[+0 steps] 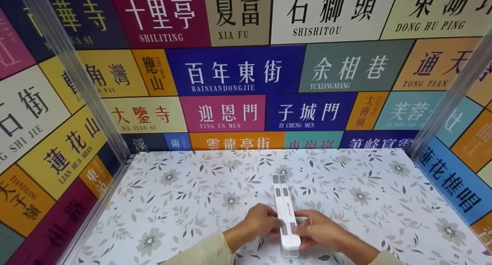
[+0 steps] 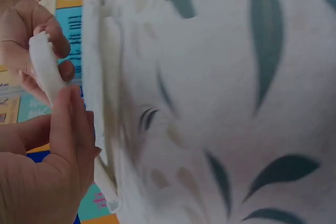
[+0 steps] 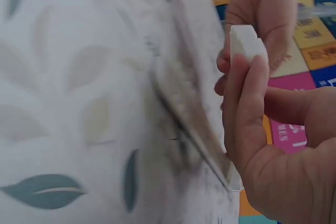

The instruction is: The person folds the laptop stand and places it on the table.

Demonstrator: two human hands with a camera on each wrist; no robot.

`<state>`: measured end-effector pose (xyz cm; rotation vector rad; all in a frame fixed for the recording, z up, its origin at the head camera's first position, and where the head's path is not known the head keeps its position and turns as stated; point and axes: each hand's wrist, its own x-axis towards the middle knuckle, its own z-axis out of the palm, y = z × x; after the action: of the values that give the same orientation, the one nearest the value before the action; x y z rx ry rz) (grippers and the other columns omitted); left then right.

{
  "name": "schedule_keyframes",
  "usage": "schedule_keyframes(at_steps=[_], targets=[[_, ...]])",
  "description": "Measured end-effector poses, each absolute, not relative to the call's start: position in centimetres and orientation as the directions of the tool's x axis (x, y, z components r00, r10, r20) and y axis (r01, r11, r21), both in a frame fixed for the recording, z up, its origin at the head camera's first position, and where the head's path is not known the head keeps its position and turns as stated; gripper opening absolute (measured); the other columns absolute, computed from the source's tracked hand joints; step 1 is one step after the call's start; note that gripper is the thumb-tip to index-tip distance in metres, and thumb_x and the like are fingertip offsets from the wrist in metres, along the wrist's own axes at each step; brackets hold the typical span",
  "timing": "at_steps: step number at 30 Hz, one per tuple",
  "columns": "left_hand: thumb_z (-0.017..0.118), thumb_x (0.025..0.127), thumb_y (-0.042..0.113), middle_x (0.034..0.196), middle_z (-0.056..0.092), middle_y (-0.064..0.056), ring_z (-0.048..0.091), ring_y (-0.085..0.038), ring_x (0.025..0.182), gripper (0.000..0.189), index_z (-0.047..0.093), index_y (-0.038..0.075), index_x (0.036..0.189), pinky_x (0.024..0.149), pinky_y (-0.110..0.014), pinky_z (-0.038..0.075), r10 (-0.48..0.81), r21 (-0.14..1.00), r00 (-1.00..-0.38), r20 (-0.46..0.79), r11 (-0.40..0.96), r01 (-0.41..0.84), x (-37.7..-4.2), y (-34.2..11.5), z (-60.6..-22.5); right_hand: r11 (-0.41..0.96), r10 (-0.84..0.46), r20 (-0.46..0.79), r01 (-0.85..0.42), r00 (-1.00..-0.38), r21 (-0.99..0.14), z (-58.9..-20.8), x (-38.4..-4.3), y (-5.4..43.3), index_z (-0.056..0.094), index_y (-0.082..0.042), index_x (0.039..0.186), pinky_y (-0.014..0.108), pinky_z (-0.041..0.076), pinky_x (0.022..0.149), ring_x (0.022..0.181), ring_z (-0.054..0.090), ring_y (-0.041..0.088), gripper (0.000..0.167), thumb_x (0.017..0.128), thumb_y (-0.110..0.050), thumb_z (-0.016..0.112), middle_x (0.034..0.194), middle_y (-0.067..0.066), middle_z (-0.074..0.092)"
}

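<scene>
At the lower centre of the head view, a long white folding stand (image 1: 285,211) lies on the flower-patterned table (image 1: 184,195), its long axis running straight away from the person toward the sign-covered back wall (image 1: 234,72). The left hand (image 1: 260,222) and right hand (image 1: 317,230) flank its near end, about equally close, fingers curled and pinching it from either side. Both forearms angle inward from the bottom edge, wrists low over the tabletop.

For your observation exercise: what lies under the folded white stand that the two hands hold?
Under the folded white stand lies the floral tablecloth. Left hand and right hand cover its near sides; the cloth directly beneath is hidden.
</scene>
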<state>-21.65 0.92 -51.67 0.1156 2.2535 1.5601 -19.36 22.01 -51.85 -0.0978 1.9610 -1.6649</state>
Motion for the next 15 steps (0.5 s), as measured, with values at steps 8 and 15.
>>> schedule_keyframes(at_steps=[8,15], targets=[[0.077,0.083,0.007,0.051,0.054,0.005,0.047,-0.008,0.045,0.019,0.068,0.005,0.066,0.042,-0.022,0.037,0.391,0.739,-0.919,-0.060,0.637,0.222,-20.8,1.3,-53.0,0.486,-0.390,-0.220,0.003,-0.894,-0.874,-53.8,-18.2,21.4,0.039,0.007,0.152,0.031,0.058,0.051,0.057,0.067,0.015,0.064,0.097,-0.009,0.067,0.077,0.005,0.066],[0.074,0.090,0.037,0.120,0.066,-0.010,0.062,-0.028,0.109,0.063,0.056,0.011,0.144,0.083,-0.043,0.058,0.465,0.357,-0.877,-0.122,0.845,0.399,-17.6,1.8,-52.6,0.593,-0.545,0.047,-0.425,-0.837,-0.683,-54.0,-16.9,21.9,0.041,0.010,0.149,0.028,0.058,0.070,0.079,0.069,0.007,0.081,0.094,-0.042,0.072,0.098,0.009,0.073]])
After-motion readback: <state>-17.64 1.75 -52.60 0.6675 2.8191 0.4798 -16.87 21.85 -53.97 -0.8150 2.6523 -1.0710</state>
